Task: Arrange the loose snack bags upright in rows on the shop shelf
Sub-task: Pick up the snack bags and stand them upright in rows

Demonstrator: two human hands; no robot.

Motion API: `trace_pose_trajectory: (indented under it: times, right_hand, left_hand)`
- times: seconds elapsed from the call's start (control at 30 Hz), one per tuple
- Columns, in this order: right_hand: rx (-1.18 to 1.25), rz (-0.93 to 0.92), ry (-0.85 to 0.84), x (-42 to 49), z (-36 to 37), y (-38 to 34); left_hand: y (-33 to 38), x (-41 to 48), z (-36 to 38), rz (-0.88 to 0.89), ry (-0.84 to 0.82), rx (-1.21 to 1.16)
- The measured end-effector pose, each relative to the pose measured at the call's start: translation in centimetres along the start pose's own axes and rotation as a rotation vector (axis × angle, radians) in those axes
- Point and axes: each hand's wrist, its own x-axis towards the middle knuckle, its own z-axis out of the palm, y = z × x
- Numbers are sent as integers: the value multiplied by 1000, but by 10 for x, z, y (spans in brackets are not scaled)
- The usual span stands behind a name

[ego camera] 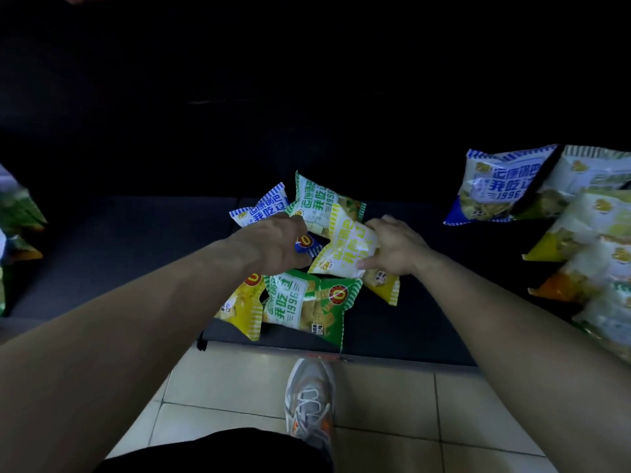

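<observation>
Dark shelf board (136, 240) runs across at knee height, with pale floor tiles (392, 404) and one shoe (309, 397) below it at 6 o'clock. The loose pile lies flat in the middle of the board, and both my hands are in it. My right hand (396, 249) holds the yellow bag (345, 247) by its 3 o'clock edge, thumb under and fingers over the top. Its long axis runs roughly from 7 to 1 o'clock, lying across the other packs. My left hand (276, 247) is curled down over the blue bag (309, 243) just at 9 o'clock of the yellow one. I cannot tell whether it truly pinches it. A green bag (307, 302) lies flat at 6 o'clock of both hands, near the shelf edge. The stocked row (580, 233) stands at 3 o'clock, well apart from the pile and nearer my right arm. I judge the yellow bag should be turned upright and carried that way.
</observation>
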Motion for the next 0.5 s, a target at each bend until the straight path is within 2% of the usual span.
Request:
trace_pose_trajectory:
  times: [0.2, 0.3, 0.4, 0.5]
  right_hand:
    - [-21, 27, 204, -40, -36, 19]
    - [-5, -4, 234, -78, -68, 26]
    - [-2, -29, 249, -123, -102, 28]
    - [-12, -34, 267, -166, -128, 29]
  left_hand:
    - [11, -2, -4, 42, 20, -87]
    - [32, -3, -13, 73, 94, -222]
    - [67, -11, -26, 151, 178, -425]
    - [109, -21, -35, 244, 213, -527]
